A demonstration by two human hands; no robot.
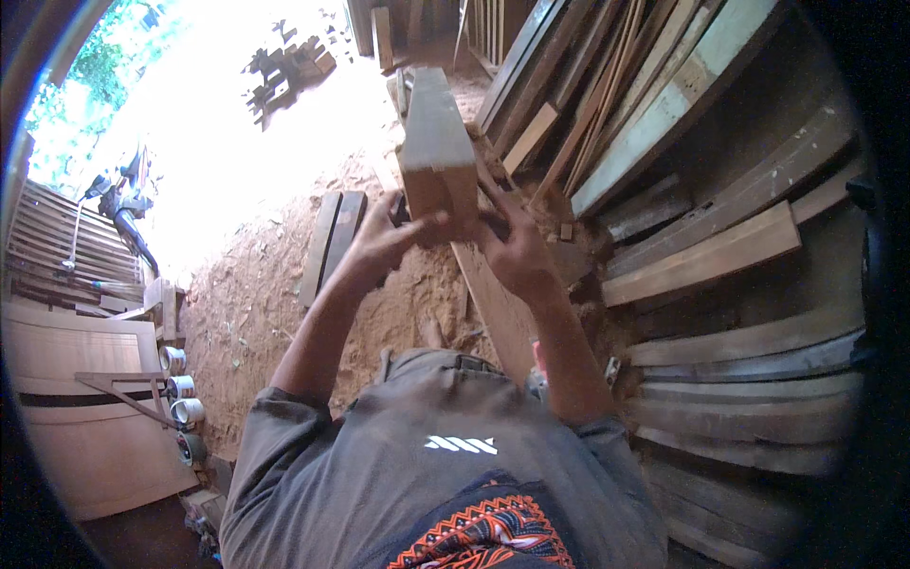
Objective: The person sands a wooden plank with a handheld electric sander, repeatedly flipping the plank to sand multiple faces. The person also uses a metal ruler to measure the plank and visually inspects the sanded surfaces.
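A thick wooden beam (438, 128) points away from me, its squared near end raised toward my chest. At that end my left hand (391, 235) grips the left side, thumb laid along the lower edge. My right hand (517, 248) holds the opposite side, its fingers reaching up along the wood. The undersides of both hands' grips are partly hidden by the beam. Beneath it, a long plank (502, 318) runs back toward my body.
Two short boards (332, 242) lie on the dirt floor (237, 322) to the left. Stacked planks (701, 261) crowd the right side. A wooden panel (90, 408), several cans (188, 410) and a motorbike (128, 204) stand at left. Wood pieces (289, 71) are piled farther off.
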